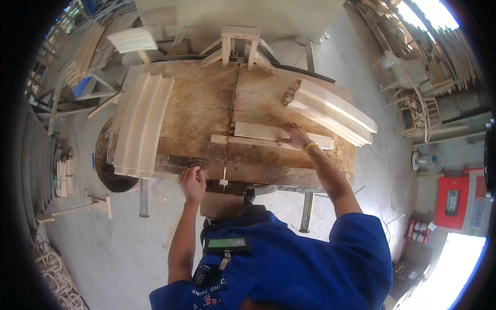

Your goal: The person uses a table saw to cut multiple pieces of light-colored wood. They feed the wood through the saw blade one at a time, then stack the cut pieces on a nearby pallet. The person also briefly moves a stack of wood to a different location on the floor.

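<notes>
My right hand (pixel 296 137), with a yellow bracelet at the wrist, reaches over a pale wooden board (pixel 256 130) on the worn worktable (pixel 199 103). Its fingers grip the board, with the thumb to the left. Along the board's near side lies a longer, narrow wooden strip (pixel 243 141), running crosswise over the dark slot (pixel 233 98) in the tabletop. My left hand (pixel 193 183) is at the table's front edge, left of the slot. Its fingers are curled closed and nothing shows in them.
Pale boards (pixel 144 124) are stacked at the table's left, and another stack (pixel 333 111) lies at the right. A wooden frame (pixel 240 39) stands over the slot's far end. Beyond the table to the right are a fan (pixel 431 161) and a red cabinet (pixel 451 201).
</notes>
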`<action>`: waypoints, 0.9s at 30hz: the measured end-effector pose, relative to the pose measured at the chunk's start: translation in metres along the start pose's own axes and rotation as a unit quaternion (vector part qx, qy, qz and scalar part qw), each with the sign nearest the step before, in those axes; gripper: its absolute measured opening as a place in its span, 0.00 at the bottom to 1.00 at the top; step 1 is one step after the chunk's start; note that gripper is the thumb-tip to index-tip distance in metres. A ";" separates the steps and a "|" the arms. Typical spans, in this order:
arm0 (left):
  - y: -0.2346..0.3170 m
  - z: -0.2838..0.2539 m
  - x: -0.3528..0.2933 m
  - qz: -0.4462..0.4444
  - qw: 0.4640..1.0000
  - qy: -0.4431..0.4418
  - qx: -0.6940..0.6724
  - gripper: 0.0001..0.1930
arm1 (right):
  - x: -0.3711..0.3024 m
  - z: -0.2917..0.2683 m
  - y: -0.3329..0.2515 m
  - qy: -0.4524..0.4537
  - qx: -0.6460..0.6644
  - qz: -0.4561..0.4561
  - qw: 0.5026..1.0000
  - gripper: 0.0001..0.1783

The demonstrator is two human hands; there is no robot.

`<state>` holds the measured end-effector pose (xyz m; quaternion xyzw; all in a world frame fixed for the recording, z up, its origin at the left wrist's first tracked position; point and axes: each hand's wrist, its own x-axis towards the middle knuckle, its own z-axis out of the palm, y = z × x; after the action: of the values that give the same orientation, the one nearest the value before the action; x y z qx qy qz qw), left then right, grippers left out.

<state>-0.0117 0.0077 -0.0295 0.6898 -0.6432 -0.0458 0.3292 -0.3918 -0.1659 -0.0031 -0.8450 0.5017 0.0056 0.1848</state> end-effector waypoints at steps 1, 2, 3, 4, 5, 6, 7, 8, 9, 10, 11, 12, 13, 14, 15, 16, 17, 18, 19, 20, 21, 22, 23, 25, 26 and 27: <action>0.002 0.002 0.003 0.000 1.000 -0.006 -0.013 0.07 | 0.000 -0.001 0.003 0.003 -0.003 -0.003 1.000 0.36; 0.005 0.004 0.007 -0.001 1.000 -0.011 -0.027 0.08 | -0.002 -0.004 0.007 0.006 -0.006 -0.006 1.000 0.35; 0.004 0.003 0.007 -0.008 0.999 -0.017 -0.033 0.08 | -0.002 -0.004 0.006 0.022 -0.028 -0.017 0.999 0.31; 0.002 0.001 0.007 -0.004 0.999 -0.027 -0.029 0.08 | -0.006 -0.005 0.007 0.035 -0.026 -0.024 0.999 0.32; 0.001 0.000 0.007 0.000 0.999 -0.036 -0.026 0.08 | -0.011 -0.008 0.009 0.048 -0.026 -0.029 0.998 0.32; 0.001 -0.001 0.006 0.002 0.999 -0.044 -0.022 0.08 | -0.016 -0.015 0.010 0.061 -0.026 -0.037 0.997 0.32; 0.003 -0.002 0.004 -0.013 0.998 -0.052 -0.016 0.08 | -0.022 -0.022 0.011 0.069 -0.041 -0.036 0.996 0.31; 0.003 -0.002 0.005 -0.012 0.999 -0.048 -0.015 0.09 | -0.029 -0.031 0.013 0.077 -0.055 -0.034 0.995 0.31; 0.004 -0.004 0.005 -0.012 0.999 -0.045 -0.014 0.09 | -0.038 -0.041 0.015 0.085 -0.068 -0.033 0.994 0.30; 0.006 -0.004 0.005 -0.010 0.999 -0.042 -0.016 0.09 | -0.046 -0.057 0.024 0.085 -0.107 -0.053 0.989 0.30; 0.006 -0.004 0.004 -0.010 0.999 -0.043 -0.017 0.09 | -0.051 -0.074 0.031 0.087 -0.145 -0.074 0.983 0.31; 0.002 -0.009 0.001 -0.015 0.999 -0.040 -0.009 0.09 | -0.050 -0.086 0.029 0.101 -0.081 -0.001 0.992 0.32; 0.004 -0.007 0.003 -0.009 0.999 -0.040 -0.017 0.09 | -0.057 -0.099 0.046 0.124 -0.106 0.008 0.987 0.33; 0.006 -0.003 0.005 -0.003 0.999 -0.044 -0.028 0.09 | -0.066 -0.110 0.065 0.146 -0.130 0.019 0.981 0.34; 0.005 -0.005 0.005 -0.003 0.999 -0.046 -0.027 0.09 | -0.066 -0.121 0.073 0.134 -0.136 0.043 0.981 0.35; 0.006 -0.003 0.007 0.000 0.998 -0.047 -0.034 0.08 | -0.070 -0.132 0.086 0.145 -0.153 0.034 0.977 0.35; 0.008 0.000 0.007 0.001 0.998 -0.049 -0.037 0.08 | -0.078 -0.141 0.098 0.132 -0.154 0.046 0.978 0.34; 0.008 0.000 0.007 0.000 0.998 -0.050 -0.031 0.08 | -0.080 -0.145 0.104 0.121 -0.149 0.053 0.980 0.34; 0.007 -0.001 0.007 -0.002 0.998 -0.051 -0.026 0.08 | -0.081 -0.147 0.107 0.106 -0.151 0.074 0.980 0.34; 0.006 -0.002 0.006 -0.003 0.998 -0.052 -0.026 0.08 | -0.083 -0.147 0.110 0.091 -0.154 0.094 0.979 0.35; 0.006 -0.002 0.006 -0.005 0.998 -0.054 -0.026 0.08 | -0.082 -0.146 0.111 0.075 -0.157 0.115 0.978 0.36; 0.006 -0.003 0.006 -0.006 0.998 -0.055 -0.026 0.08 | -0.079 -0.142 0.109 0.090 -0.162 0.112 0.976 0.37; 0.005 -0.003 0.007 -0.008 0.998 -0.055 -0.025 0.08 | -0.076 -0.134 0.105 0.106 -0.167 0.110 0.974 0.39; 0.006 -0.004 0.006 -0.018 0.998 -0.057 -0.020 0.08 | -0.060 -0.123 0.093 0.116 -0.151 0.106 0.976 0.46; 0.005 -0.003 0.006 -0.015 0.998 -0.051 -0.023 0.08 | -0.050 -0.118 0.085 0.138 -0.148 0.089 0.975 0.47; 0.003 -0.005 0.005 -0.013 0.999 -0.045 -0.022 0.08 | -0.038 -0.113 0.074 0.142 -0.135 0.094 0.976 0.47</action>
<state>-0.0116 0.0054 -0.0224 0.6881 -0.6470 -0.0948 0.3146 -0.4937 -0.2016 0.0872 -0.8033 0.5949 -0.0291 -0.0059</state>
